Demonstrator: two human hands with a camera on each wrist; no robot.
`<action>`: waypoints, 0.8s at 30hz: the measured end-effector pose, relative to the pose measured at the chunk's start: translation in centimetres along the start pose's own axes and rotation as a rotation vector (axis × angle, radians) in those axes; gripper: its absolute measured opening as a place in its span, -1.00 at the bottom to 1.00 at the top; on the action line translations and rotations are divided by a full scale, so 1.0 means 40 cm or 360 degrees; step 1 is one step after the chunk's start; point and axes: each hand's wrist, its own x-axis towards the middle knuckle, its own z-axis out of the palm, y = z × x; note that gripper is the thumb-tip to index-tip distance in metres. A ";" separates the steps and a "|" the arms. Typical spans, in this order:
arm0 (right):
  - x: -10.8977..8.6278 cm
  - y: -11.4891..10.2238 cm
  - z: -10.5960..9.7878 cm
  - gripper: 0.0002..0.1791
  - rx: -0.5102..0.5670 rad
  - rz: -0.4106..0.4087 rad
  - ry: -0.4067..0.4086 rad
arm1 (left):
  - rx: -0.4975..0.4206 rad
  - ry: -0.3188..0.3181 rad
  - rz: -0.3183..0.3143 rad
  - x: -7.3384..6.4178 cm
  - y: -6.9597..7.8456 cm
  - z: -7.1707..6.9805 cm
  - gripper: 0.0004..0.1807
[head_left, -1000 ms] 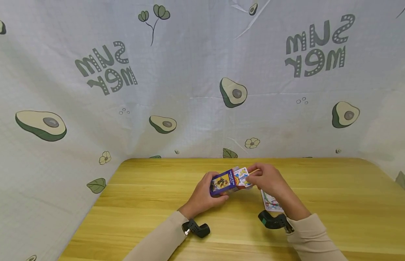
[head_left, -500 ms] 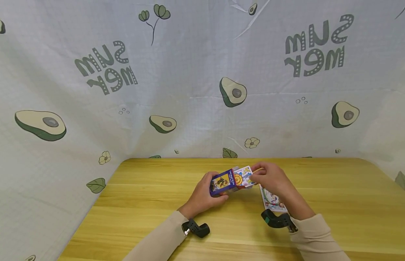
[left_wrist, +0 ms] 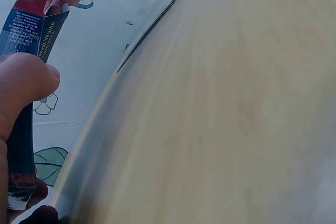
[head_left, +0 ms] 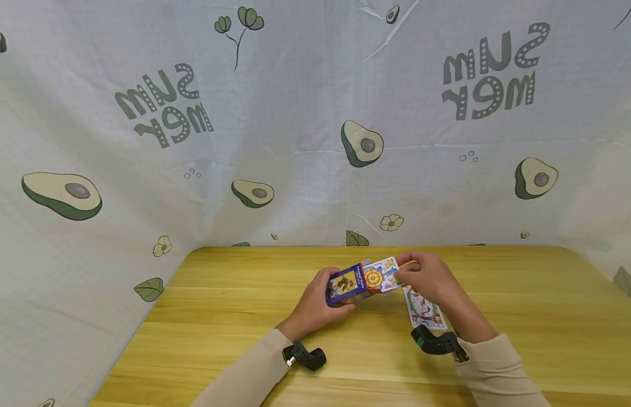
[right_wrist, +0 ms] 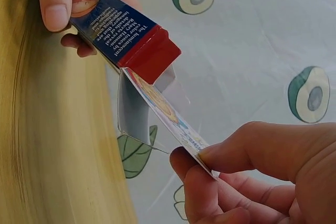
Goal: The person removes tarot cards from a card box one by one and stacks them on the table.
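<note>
My left hand (head_left: 315,302) grips a dark blue tarot card box (head_left: 344,284) by its sides, tilted above the table. The box's end flaps (right_wrist: 137,106) stand open toward the right. Between thumb and fingers, my right hand (head_left: 428,277) pinches the outer end of tarot cards (head_left: 380,275), which stick out of the box; the top one shows a golden wheel. How many cards are pinched is hard to tell. Below the right hand, more tarot cards (head_left: 424,311) lie face up on the table, partly covered by the right wrist and its camera.
The wooden table (head_left: 234,333) spreads around both hands. Behind it hangs a pale cloth (head_left: 305,113) printed with avocados and lettering, meeting the table's far edge. A black wrist camera (head_left: 310,357) is strapped to the left wrist, another wrist camera (head_left: 432,340) to the right.
My right hand has moved to the right, drawing the pinched cards farther out of the box. More of the cards on the table now shows. The left hand and box have stayed nearly still.
</note>
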 end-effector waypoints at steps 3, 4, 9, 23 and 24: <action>0.000 0.000 -0.003 -0.57 0.0002 0.0012 0.0005 | 0.0002 0.0006 0.0006 0.001 -0.002 0.000 -0.20; 0.000 0.001 -0.005 -0.56 -0.0001 0.0013 0.0006 | 0.0002 0.0003 0.0004 0.001 -0.002 0.001 -0.20; -0.001 0.005 -0.014 -0.55 0.0008 0.0017 0.0011 | 0.0004 -0.0005 -0.0008 0.002 0.000 0.001 -0.20; 0.002 0.017 -0.035 -0.56 0.0056 0.0026 -0.0002 | -0.0015 -0.0009 -0.0023 0.003 -0.001 0.000 -0.20; 0.001 0.016 -0.036 -0.56 0.0058 0.0026 -0.0003 | -0.0015 -0.0009 -0.0027 0.003 -0.001 0.000 -0.20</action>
